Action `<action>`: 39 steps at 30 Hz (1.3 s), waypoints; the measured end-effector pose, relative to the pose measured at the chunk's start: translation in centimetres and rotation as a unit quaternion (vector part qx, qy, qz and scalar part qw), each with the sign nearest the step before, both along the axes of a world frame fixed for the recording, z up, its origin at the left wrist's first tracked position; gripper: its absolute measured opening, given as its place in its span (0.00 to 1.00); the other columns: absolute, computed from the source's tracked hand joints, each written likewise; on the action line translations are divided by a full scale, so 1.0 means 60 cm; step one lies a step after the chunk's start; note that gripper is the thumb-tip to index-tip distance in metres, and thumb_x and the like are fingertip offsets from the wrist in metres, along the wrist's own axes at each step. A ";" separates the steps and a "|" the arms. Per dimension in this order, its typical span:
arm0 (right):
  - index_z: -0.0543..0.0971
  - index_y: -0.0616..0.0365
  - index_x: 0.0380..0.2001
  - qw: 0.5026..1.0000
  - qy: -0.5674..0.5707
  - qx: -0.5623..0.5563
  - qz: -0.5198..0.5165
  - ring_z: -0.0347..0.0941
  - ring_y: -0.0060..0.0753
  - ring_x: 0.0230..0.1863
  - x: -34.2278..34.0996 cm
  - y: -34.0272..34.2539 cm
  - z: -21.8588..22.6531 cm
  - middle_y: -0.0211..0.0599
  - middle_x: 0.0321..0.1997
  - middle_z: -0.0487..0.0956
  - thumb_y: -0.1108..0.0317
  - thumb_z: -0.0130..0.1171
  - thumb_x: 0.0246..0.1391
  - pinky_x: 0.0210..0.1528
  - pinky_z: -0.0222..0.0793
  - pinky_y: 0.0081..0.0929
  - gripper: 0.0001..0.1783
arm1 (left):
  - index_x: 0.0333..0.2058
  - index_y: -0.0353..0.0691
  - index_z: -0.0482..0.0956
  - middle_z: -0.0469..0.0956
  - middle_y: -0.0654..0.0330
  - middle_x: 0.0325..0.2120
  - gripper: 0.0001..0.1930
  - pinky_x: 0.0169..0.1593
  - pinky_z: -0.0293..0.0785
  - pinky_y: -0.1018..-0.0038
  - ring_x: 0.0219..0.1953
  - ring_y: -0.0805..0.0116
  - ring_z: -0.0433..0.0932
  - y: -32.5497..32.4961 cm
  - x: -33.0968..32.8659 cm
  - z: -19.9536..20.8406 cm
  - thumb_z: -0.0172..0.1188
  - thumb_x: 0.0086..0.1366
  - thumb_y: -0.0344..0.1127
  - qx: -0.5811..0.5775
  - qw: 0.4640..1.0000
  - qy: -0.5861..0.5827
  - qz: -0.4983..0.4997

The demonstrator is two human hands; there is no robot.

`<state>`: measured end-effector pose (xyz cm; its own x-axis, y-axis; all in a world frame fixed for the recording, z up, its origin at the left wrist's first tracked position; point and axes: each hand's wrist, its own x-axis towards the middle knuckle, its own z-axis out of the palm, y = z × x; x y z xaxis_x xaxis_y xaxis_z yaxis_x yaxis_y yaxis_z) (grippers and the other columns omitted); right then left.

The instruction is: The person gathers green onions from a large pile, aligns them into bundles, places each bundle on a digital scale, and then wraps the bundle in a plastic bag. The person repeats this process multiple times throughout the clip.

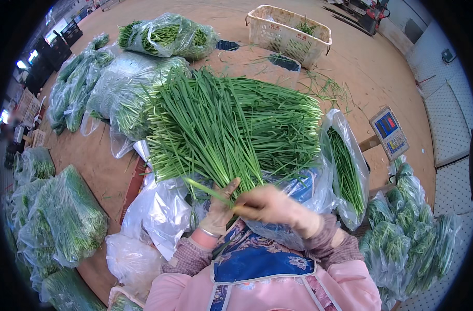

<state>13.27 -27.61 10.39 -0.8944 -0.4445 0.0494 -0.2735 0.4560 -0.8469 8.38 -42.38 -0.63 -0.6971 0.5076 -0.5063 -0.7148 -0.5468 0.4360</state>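
Apron: blue, patterned; nearest thing on my feed.
Left hand: closed around the near end of a green bundle; probably gripped there to keep the stems together.
Right hand: blurred, fingers curled in beside the left; I can't tell whether it grips the pale strand crossing there.
Bundle: long, leafy, gathered at the left hand, fanning away over the heap, which seems to bear its weight.
Plastic film: crumpled, left of the hands; within reach, I'd guess for convenience.
Heap: loose greens laid flat, pale ends outward at both sides, likely for easy picking; its support is mostly hidden from me.
Clear bag: greens inside, just right of the heap.
Side stacks: wrapped greens lower left and lower right.
Scale: lit display, beyond the clear bag.
Back bags: more bagged greens, upper left.
Crate: off-white, slatted, some greens in it.
Floor: brown, scraps near crate.
Wall: pale panels, right.
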 end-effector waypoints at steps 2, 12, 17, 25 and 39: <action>0.77 0.51 0.37 0.932 -0.124 -0.319 -0.122 0.73 0.29 0.23 -0.011 0.060 0.013 0.36 0.26 0.77 0.51 0.51 0.55 0.26 0.69 0.27 0.16 | 0.53 0.42 0.64 0.72 0.59 0.46 0.27 0.48 0.76 0.66 0.47 0.64 0.74 0.001 -0.003 -0.010 0.62 0.55 0.25 0.045 0.998 0.048 -0.011; 0.55 0.63 0.61 0.890 -0.274 -0.264 -0.252 0.65 0.42 0.58 -0.041 0.086 -0.189 0.55 0.59 0.64 0.39 0.53 0.50 0.59 0.59 0.28 0.47 | 0.57 0.40 0.60 0.68 0.54 0.52 0.33 0.57 0.66 0.67 0.53 0.62 0.68 0.004 -0.002 0.047 0.57 0.59 0.52 0.043 0.980 0.192 -0.019; 0.55 0.64 0.61 0.954 -0.100 -0.090 -0.266 0.68 0.41 0.54 -0.030 0.000 -0.131 0.55 0.54 0.69 0.54 0.61 0.49 0.55 0.62 0.29 0.43 | 0.57 0.40 0.59 0.66 0.57 0.53 0.23 0.58 0.63 0.68 0.55 0.63 0.65 -0.020 0.011 0.021 0.52 0.64 0.34 -0.308 0.844 0.440 0.006; 0.62 0.68 0.56 0.837 -0.244 -0.380 -0.308 0.67 0.35 0.52 -0.039 -0.015 -0.173 0.47 0.52 0.71 0.65 0.51 0.56 0.56 0.60 0.27 0.27 | 0.57 0.38 0.59 0.67 0.57 0.53 0.23 0.59 0.62 0.67 0.54 0.63 0.67 -0.055 -0.011 0.039 0.49 0.66 0.41 0.001 0.984 0.164 0.075; 0.76 0.57 0.35 0.961 -0.058 0.206 -0.174 0.76 0.45 0.29 -0.046 -0.069 -0.078 0.45 0.26 0.78 0.52 0.54 0.52 0.33 0.71 0.35 0.19 | 0.53 0.37 0.62 0.67 0.58 0.49 0.18 0.57 0.61 0.67 0.52 0.65 0.66 -0.087 -0.015 -0.048 0.50 0.64 0.31 -0.174 0.926 0.335 0.019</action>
<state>10.53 -31.75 5.73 -0.9815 -0.0771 -0.1753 0.0420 0.8063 -0.5900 7.51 -47.59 -3.50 -0.9277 0.3641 -0.0824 -0.2040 -0.3097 0.9287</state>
